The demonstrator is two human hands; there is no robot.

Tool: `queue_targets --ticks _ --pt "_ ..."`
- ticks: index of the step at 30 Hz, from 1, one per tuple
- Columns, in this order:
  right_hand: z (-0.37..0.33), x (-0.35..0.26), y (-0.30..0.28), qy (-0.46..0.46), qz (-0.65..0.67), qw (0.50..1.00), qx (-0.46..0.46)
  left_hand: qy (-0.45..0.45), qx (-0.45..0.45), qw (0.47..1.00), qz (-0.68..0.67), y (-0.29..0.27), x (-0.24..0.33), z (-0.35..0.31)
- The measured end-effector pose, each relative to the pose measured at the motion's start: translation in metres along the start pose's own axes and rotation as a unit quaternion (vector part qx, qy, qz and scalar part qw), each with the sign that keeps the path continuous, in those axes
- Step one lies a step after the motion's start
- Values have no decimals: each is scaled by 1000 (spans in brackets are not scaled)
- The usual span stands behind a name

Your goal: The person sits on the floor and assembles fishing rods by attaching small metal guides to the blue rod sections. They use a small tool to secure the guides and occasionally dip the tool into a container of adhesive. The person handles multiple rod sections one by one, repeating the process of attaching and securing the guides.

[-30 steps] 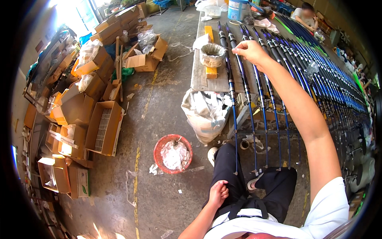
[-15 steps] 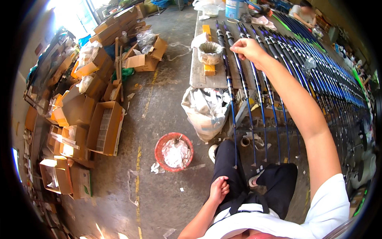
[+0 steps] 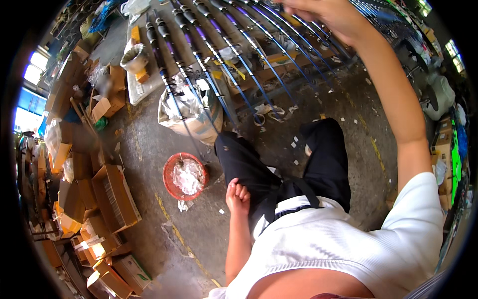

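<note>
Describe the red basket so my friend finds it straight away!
Start at the table where the rods lie, and find the white sack at its near end. Below the sack in the picture, on the floor, is a round basket holding white scraps. Its red colour sets it apart from the sack and brown cardboard boxes.

1 red basket point(image 3: 167, 183) of white scraps point(image 3: 187, 177), open cardboard boxes point(image 3: 115, 197), bulging white sack point(image 3: 204, 130)
</note>
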State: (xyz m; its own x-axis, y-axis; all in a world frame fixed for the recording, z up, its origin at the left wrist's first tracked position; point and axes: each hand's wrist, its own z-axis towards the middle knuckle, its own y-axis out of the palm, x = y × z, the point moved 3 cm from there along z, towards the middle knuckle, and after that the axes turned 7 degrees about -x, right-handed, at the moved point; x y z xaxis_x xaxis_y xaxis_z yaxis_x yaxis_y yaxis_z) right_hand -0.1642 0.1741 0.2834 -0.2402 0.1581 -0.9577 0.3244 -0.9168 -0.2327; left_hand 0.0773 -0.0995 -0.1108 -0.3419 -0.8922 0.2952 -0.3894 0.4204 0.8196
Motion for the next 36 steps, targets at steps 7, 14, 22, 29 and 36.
queue_targets --ticks 7,14,22,29,36 --pt "-72 51 -100 11 -40 994 98 -9 33 995 -92 12 -9 0" --pt "-106 92 -189 -30 -101 981 162 -14 15 992 -121 31 -37 10" --pt "-158 108 -202 26 2 987 161 -1 33 990 -139 53 -100 10" --pt "-187 105 -215 3 94 988 122 29 24 991 -127 73 -167 13" --pt "-234 119 -223 -27 101 993 60 46 -14 998 -27 123 -219 34"
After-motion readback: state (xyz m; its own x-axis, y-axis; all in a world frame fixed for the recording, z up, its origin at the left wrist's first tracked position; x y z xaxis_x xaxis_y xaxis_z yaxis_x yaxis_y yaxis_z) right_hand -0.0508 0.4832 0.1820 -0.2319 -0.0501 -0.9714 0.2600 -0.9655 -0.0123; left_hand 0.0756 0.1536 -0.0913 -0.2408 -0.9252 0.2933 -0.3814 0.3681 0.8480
